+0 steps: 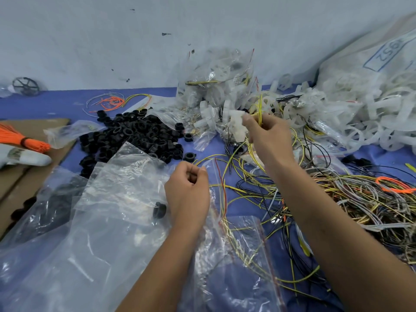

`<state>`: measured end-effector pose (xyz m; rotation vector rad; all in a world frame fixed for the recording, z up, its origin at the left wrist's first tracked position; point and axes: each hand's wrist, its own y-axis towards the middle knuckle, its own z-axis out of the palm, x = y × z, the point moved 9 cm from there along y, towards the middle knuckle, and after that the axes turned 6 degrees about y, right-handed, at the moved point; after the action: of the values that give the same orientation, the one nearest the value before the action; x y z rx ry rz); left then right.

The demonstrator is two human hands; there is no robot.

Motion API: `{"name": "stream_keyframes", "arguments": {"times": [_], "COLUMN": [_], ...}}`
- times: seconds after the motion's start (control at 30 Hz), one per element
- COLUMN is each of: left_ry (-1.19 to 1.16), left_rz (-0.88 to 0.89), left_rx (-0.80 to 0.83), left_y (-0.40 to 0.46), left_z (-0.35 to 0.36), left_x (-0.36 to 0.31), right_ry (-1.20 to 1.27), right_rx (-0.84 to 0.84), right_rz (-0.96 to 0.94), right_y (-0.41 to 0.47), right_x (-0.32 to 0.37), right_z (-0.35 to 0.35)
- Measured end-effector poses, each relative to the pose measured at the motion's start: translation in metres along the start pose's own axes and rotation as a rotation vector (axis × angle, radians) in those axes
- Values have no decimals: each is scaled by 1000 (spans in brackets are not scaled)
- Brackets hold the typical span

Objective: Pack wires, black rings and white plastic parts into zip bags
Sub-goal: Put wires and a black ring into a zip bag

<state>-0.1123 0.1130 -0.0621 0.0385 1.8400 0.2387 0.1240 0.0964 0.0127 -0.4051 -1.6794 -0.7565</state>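
Filled bags (216, 79) top centre; rings (139, 136), wires (360, 199) still loose. Right hand (267, 134) pinches yellow wire (260, 109); left hand (186, 188) grips zip bag (126, 183).

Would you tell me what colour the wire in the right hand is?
Yellow wire, pinched by right hand; head view.

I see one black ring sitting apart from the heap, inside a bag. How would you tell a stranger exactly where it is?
Start at the big pile of black rings on the blue table, then come toward the person to the clear zip bag that the left hand pinches at its mouth. The lone black ring lies inside that bag, just left of the wrist, the only ring seen through plastic there.
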Motion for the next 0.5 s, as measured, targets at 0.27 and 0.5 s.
{"name": "stream_keyframes", "arguments": {"times": [0.27, 0.5], "left_ry": [-7, -352], "left_rz": [31, -53], "left_rx": [20, 196], "left_y": [1, 3], "left_z": [1, 13], "left_x": [-2, -3], "right_ry": [529, 1084], "right_rx": [173, 555], "right_rz": [38, 317], "right_y": [-57, -90], "right_x": [15, 1], "right_z": [-3, 31]}}
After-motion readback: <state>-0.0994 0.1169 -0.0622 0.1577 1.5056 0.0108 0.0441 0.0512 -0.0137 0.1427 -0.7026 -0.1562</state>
